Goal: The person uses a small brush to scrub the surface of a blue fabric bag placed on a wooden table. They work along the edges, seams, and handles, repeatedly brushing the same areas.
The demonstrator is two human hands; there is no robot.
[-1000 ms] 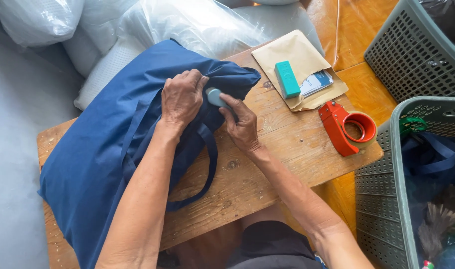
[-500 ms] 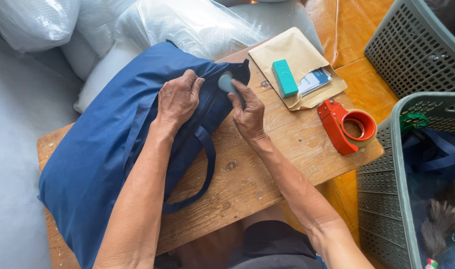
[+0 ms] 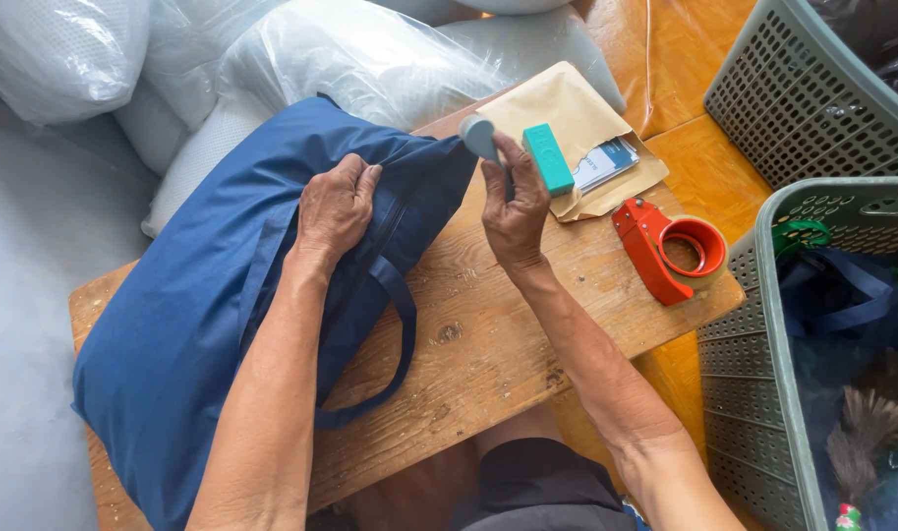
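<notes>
Two hands, left hand fingers pressed on blue bag, right hand pinching grey cylinder

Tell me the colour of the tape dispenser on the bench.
Red-orange; the tape dispenser shows plainly in the head view.

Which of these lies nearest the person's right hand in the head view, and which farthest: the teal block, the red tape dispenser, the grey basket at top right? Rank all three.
From the right hand:
1. Teal block, just beside the fingers, on the brown envelope.
2. Red tape dispenser, further right on the table.
3. Grey basket, top right corner.
</notes>
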